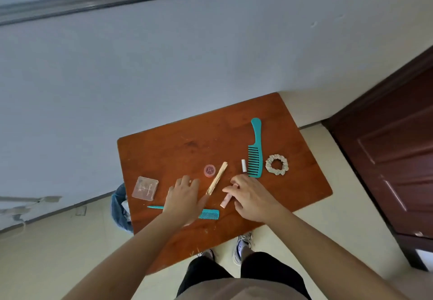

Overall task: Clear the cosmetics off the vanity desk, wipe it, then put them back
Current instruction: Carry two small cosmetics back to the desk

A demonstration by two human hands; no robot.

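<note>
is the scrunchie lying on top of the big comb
No, the scrunchie lies flat on the desk, apart from the big comb, with bare wood showing between them.

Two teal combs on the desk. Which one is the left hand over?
The fine-tooth tail comb at the near edge; the left hand covers its middle. The wide-tooth comb lies clear of it, beside the scrunchie.
</note>
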